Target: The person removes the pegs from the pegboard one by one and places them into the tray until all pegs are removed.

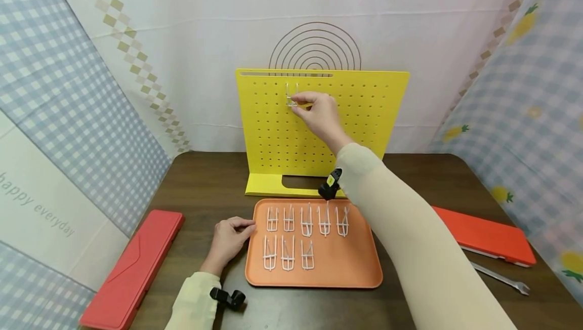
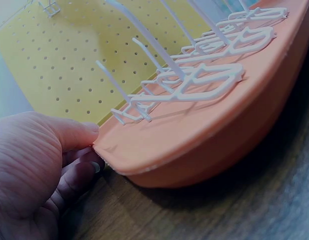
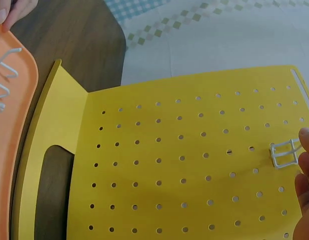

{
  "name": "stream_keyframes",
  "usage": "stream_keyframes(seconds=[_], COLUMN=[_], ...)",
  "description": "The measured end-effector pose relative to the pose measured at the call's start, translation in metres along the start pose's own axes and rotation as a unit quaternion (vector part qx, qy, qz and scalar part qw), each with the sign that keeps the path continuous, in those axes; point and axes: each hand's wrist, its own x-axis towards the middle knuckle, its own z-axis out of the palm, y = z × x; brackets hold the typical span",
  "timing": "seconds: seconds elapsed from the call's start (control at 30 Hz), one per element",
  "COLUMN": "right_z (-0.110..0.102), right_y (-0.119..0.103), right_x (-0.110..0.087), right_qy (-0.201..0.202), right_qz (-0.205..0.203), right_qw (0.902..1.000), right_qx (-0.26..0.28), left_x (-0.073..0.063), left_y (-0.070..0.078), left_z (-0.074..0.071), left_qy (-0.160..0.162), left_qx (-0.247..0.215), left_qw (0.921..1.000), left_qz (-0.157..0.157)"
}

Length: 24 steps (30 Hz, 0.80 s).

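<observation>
My right hand [image 1: 322, 113] is up at the yellow pegboard [image 1: 273, 132], its thumb and index finger pinching a white wire hook [image 1: 289, 102]. That hook lies against the upper rows of holes, left of the board's middle. In the right wrist view the hook's frame [image 3: 274, 157] shows beside the fingertips. Below, my left hand [image 1: 227, 243] grips the left rim of an orange tray [image 1: 346, 269], thumb on top and fingers underneath. Several more white hooks [image 1: 288, 256] lie on the tray in two rows, their prongs pointing up in the left wrist view.
A closed red case [image 1: 136, 269] lies on the brown table [image 1: 205, 183] at the left. An orange-red case [image 1: 487, 236] lies at the right, with a wrench [image 1: 501, 277] in front of it. The pegboard's foot [image 1: 264, 184] stands just behind the tray.
</observation>
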Motion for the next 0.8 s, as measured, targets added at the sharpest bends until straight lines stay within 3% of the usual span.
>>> stream_keyframes(seconds=[0.2,0.43,0.8], right_z=[0.0053,0.0058,0.0032], right_y=[-0.0005,-0.0008,-0.0009], right_x=[0.0031,0.0044,0.0048], right_qy=[-0.001,0.003,0.012], right_qz=[0.001,0.008,0.006], right_qw=[0.9997,0.9992,0.9985], right_qx=[0.025,0.040,0.053], left_x=[-0.0013,-0.0020,-0.0001], left_y=[-0.0014,-0.0010,0.0001], left_z=[-0.0005,-0.0009,0.0003], left_qy=[0.005,0.011,0.002], left_qx=[0.003,0.003,0.002], left_qw=[1.0000,0.9998,1.0000], left_qz=[-0.004,0.013,0.006])
